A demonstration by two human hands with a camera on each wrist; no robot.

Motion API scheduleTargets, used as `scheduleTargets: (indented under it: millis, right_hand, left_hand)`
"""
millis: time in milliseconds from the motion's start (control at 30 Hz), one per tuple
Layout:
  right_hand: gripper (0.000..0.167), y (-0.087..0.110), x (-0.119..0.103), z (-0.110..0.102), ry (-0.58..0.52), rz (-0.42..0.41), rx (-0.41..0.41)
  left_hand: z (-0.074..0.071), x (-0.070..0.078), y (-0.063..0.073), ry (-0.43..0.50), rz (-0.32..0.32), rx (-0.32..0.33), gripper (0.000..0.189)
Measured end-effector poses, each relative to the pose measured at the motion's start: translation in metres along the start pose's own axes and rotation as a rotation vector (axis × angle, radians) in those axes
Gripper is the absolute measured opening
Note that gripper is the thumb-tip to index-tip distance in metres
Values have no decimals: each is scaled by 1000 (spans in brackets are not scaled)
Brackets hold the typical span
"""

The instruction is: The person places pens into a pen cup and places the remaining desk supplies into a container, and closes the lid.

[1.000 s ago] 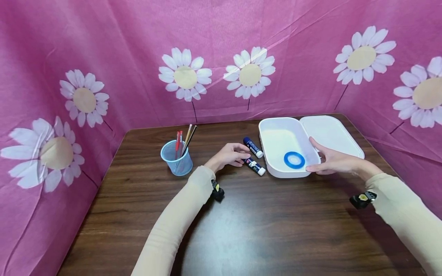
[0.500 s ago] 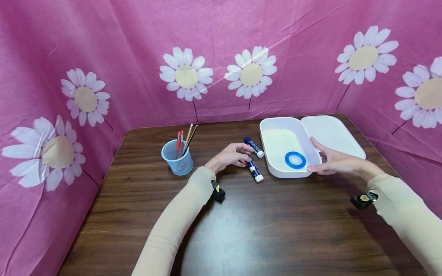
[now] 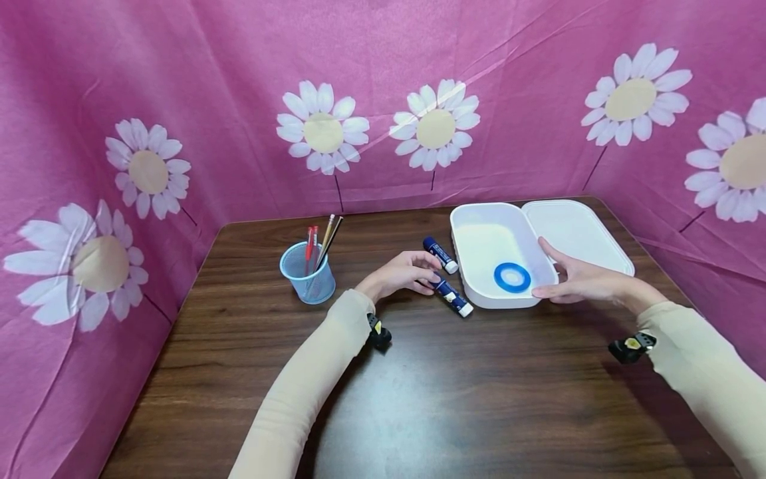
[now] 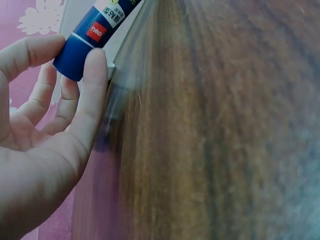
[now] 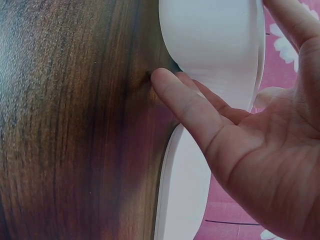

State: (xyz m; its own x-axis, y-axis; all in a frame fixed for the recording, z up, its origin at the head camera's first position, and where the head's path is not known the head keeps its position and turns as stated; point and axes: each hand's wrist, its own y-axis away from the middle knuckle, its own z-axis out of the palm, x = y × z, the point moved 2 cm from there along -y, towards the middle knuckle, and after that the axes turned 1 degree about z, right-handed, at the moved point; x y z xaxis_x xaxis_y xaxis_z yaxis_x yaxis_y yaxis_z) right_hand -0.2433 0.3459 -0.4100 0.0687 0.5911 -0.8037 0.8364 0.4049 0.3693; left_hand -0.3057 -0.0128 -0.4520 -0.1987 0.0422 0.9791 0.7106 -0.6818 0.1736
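My left hand (image 3: 403,274) pinches the blue cap end of a glue stick (image 3: 452,297) between thumb and fingers. Its white end points right and toward the near side, and in the left wrist view a red label shows on the glue stick (image 4: 95,31). A second glue stick (image 3: 439,255) lies just behind it, beside the white box (image 3: 473,293). Inside that box is a blue ring with a pale centre (image 3: 512,277), like a roll of tape. My right hand (image 3: 583,279) rests against the box's right side, fingers spread and mostly straight.
The white lid (image 3: 580,233) lies flat on the table, right of the box. At the left stands a light blue mesh cup (image 3: 311,289) holding red pens and thin sticks or pencils. A pink flowered cloth (image 3: 383,40) hangs behind the brown table (image 3: 455,399).
The glue stick in my left hand first swung its white end toward the near side, then back to the right, shifting slightly nearer. My right hand and the box stay in place.
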Motion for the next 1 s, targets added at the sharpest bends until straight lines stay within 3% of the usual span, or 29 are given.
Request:
scheduleTargets:
  millis: [267,400,533,733,1000]
  right_hand:
    - [114,1,0,-1,23,-1,0]
    - [113,1,0,-1,25,-2,0]
    - [114,1,0,0,21,-3,-1]
    - [115,1,0,0,24,3,2]
    - [114,1,-1,-1,29,-8,-1]
  left_hand:
    - [3,1,2,49,-49,-42,8]
    - [5,2,3,46,-61,-53,10]
    - [7,3,3,37,-60,-65,27]
    - [11,6,2,66,11,-75,42]
    - [17,14,2,104,101,-15,44]
